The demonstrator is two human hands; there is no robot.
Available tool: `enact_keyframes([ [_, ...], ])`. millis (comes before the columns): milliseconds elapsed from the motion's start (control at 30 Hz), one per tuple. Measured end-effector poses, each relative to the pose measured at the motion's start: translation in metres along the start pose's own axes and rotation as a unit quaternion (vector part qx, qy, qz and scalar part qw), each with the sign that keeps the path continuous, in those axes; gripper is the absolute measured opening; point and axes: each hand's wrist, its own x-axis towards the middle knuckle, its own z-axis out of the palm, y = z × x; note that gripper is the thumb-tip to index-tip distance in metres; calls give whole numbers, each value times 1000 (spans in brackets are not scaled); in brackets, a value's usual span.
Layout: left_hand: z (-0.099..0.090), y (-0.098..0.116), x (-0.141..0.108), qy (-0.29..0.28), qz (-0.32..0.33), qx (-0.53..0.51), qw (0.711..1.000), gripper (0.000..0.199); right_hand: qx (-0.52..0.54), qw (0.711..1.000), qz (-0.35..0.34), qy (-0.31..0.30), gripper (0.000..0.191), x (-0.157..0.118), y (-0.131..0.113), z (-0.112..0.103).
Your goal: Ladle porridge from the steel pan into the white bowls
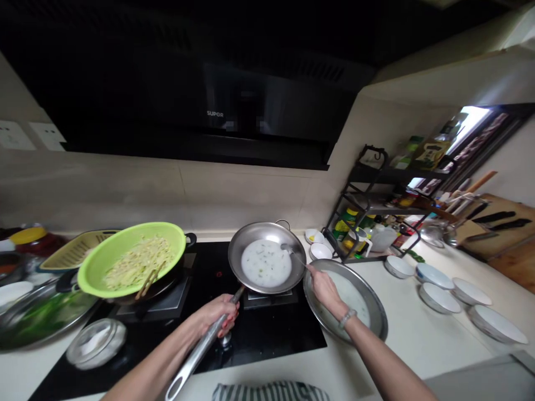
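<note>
A steel wok (239,257) on the right side of the cooktop holds a milky white liquid (266,263) with small green bits in it. My left hand (221,313) is closed around the wok's long metal handle (196,356). In my right hand (328,289) is the handle of a metal spoon (288,248), whose head reaches into the wok near the right rim. Beneath my right forearm stands a wide steel basin (378,312) of similar whitish liquid, close beside the wok.
To the left, a green plastic basin (90,273) of pale shreds with chopsticks (149,281) rests over another pan. A glass jar (97,342) stands at the cooktop's front left. Several bowls (438,298) and a black spice rack (353,214) are at right. The range hood (188,128) hangs above.
</note>
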Motion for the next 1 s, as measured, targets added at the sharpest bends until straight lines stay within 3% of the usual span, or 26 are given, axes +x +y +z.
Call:
enact_keyframes([
  [133,15,-13,-5,44,18,10,999,25,30,1000,6,6,60,-4,4,9],
  [333,26,-15,-8,76,14,4,997,29,20,999,44,21,52,-11,16,11],
  [700,47,-14,-14,118,33,51,991,23,-6,1000,9,11,59,-13,15,6],
  [900,55,-13,-14,117,28,51,991,25,80,997,-3,6,44,-9,20,15],
  [1000,57,-13,-13,111,29,44,992,26,70,997,-2,22,44,-5,22,14],
])
